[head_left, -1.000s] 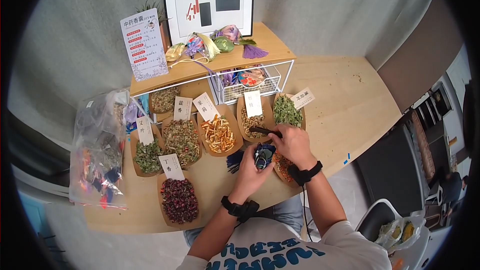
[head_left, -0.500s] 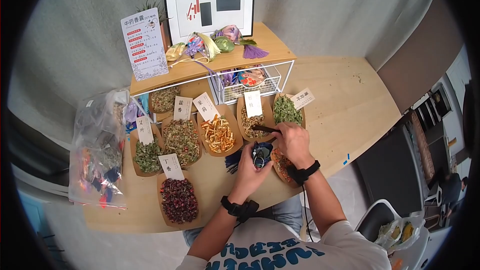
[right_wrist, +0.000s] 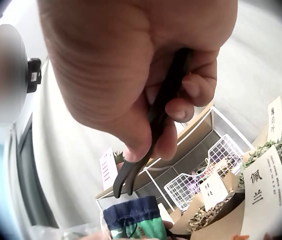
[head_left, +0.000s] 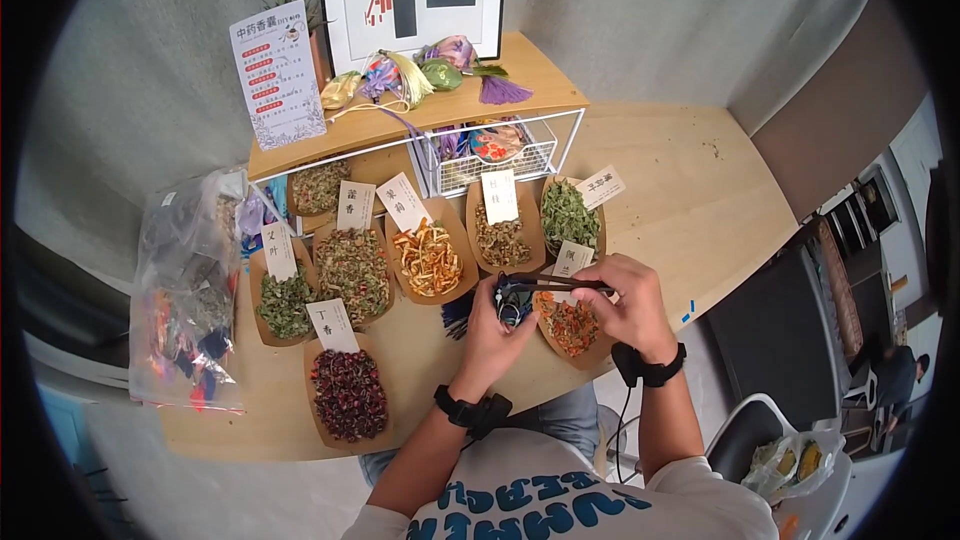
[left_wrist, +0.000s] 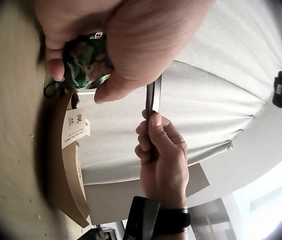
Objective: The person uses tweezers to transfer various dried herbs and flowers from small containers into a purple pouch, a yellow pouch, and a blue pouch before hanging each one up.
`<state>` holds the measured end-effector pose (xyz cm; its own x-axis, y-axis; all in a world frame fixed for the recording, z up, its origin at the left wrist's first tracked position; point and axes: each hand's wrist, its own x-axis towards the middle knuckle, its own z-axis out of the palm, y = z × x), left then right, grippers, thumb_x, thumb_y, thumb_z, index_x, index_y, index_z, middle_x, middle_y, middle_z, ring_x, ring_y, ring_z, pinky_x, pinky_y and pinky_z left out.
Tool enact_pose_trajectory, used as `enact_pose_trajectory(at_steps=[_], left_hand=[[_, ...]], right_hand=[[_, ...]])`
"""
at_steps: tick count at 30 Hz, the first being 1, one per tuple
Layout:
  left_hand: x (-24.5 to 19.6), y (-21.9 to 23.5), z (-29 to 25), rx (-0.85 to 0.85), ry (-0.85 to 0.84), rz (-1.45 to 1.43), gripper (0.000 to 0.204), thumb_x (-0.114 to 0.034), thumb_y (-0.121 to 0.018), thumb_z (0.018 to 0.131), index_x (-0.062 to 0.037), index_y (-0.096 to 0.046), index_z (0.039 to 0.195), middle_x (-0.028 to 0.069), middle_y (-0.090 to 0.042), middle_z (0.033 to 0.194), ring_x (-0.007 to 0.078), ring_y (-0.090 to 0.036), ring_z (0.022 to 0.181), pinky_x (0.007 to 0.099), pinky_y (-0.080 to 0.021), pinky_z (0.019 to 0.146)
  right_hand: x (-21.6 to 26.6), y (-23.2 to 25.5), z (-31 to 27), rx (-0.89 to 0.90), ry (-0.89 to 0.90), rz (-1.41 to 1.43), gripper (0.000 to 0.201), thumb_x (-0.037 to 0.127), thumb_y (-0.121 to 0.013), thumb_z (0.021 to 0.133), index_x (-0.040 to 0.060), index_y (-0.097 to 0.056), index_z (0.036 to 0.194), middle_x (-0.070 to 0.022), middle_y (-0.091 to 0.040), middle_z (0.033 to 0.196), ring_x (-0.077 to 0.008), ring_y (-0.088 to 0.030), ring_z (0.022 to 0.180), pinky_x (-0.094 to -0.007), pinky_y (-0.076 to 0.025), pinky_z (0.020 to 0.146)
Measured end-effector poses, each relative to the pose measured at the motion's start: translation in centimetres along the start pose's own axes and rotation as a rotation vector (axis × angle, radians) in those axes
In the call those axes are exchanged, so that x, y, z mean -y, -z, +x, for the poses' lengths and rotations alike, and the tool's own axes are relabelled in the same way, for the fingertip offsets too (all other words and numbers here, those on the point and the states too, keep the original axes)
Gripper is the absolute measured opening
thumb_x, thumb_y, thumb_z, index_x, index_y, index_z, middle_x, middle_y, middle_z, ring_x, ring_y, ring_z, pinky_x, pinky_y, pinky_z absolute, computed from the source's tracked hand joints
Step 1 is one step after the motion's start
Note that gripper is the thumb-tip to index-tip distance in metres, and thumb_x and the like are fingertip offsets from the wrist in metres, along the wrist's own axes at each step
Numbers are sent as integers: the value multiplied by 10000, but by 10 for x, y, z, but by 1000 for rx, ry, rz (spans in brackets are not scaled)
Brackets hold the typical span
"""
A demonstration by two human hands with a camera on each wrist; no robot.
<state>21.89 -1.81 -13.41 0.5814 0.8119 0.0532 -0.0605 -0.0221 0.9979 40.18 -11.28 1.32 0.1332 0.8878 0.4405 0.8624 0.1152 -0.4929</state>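
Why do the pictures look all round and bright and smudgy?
Head view: black rounded edges, probably from a wide lens; left wrist view: white glare at lower right, folds bending across the pale curtain; right wrist view: a smudgy oval at left, but the big card has clear writing.

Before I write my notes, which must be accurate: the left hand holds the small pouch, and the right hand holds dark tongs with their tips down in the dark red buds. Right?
Not quite: the tips are in the wrong place. The right wrist view shows the dark tongs ending near the blue top of the small pouch. The left hand does hold the pouch, the right hand the tongs.
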Motion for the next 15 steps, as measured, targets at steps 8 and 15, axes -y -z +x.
enact_pose_trajectory(at_steps=[8, 15], left_hand=[[4, 0, 0, 31, -9, 19, 643, -11, -811, 956, 24, -429, 1473, 91, -615, 1309, 119, -644, 1149, 285, -569, 969], [2, 2, 1, 36, -4, -12, 651, -18, -818, 953, 21, -431, 1475, 82, -611, 1294, 112, -635, 1130, 283, -564, 963]], right_hand=[[-27, -42, 23, -123, -121, -156, 172, 158, -862, 876, 47, -791, 986, -146, -752, 886, -362, -733, 822, -456, -578, 710], [-33, -78, 51, 1, -29, -292, 142, 177, -819, 906, 72, -772, 989, -125, -751, 919, -362, -740, 849, -475, -592, 729]])
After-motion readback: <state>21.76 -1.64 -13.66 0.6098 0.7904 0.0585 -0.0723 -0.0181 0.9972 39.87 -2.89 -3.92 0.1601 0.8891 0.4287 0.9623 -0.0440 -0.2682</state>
